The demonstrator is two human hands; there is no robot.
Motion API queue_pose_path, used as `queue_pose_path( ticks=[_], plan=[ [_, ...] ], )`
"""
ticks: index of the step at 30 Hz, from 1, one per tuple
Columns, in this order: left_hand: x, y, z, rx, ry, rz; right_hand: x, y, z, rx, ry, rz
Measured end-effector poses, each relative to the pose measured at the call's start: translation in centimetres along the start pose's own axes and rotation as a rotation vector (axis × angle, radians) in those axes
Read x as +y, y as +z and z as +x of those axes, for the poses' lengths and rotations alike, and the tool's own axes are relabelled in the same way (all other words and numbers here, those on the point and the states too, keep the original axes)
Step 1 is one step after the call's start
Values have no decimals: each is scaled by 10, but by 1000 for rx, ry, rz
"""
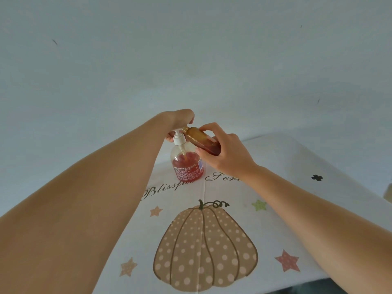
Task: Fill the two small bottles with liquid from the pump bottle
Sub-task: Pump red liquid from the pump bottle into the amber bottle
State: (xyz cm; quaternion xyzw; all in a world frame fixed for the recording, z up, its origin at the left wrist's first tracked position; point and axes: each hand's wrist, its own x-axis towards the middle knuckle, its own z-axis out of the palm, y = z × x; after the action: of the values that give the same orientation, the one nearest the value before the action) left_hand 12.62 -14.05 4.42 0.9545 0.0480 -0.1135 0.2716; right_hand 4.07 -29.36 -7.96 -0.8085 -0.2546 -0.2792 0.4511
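Observation:
A clear pump bottle (pixel 187 165) with red liquid in its lower half stands on the table near the far edge. My left hand (pixel 180 119) rests on top of its white pump head (pixel 179 139), fingers curled over it. My right hand (pixel 224 151) grips a small amber bottle (pixel 201 141), tilted with its open neck against the pump's spout. Reddish-brown liquid sits in the small bottle's lower end. A second small bottle is not in view.
The table wears a white cloth (pixel 275 187) printed with a dotted pumpkin (pixel 204 249), stars and script lettering. A pale wall rises right behind the table. A blurred object (pixel 388 194) shows at the right edge.

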Motion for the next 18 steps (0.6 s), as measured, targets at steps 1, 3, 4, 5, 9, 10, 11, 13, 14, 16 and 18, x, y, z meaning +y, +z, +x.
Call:
queue_pose_path(
  ticks=[1, 3, 4, 5, 9, 10, 11, 13, 14, 16, 18],
  plan=[
    [0, 0, 0, -1, 2, 3, 0, 0, 0, -2, 3, 1],
    [-1, 0, 1, -13, 6, 4, 0, 1, 0, -5, 3, 1],
    [-2, 1, 2, -18, 7, -2, 0, 1, 0, -4, 2, 0],
    [-3, 2, 2, -22, 9, -9, 1, 1, 0, -1, 1, -5],
    [-8, 8, 3, -11, 18, -49, 1, 2, -2, 9, 4, -19],
    [-8, 9, 3, -5, 22, -51, 1, 2, -2, 13, 5, -16],
    [-8, 9, 2, 1, 26, -52, 2, 2, -2, 15, 6, -13],
    [-8, 9, 1, 2, 28, -54, 2, 2, -2, 10, 13, -11],
    [-8, 9, 1, 0, 27, -56, 1, 2, -1, 7, 16, -10],
    [-7, 9, 2, -3, 22, -51, 2, 1, -2, 5, 16, -7],
    [-5, 7, 1, -6, 20, -18, 2, 2, -1, 9, 6, -9]
  ],
)
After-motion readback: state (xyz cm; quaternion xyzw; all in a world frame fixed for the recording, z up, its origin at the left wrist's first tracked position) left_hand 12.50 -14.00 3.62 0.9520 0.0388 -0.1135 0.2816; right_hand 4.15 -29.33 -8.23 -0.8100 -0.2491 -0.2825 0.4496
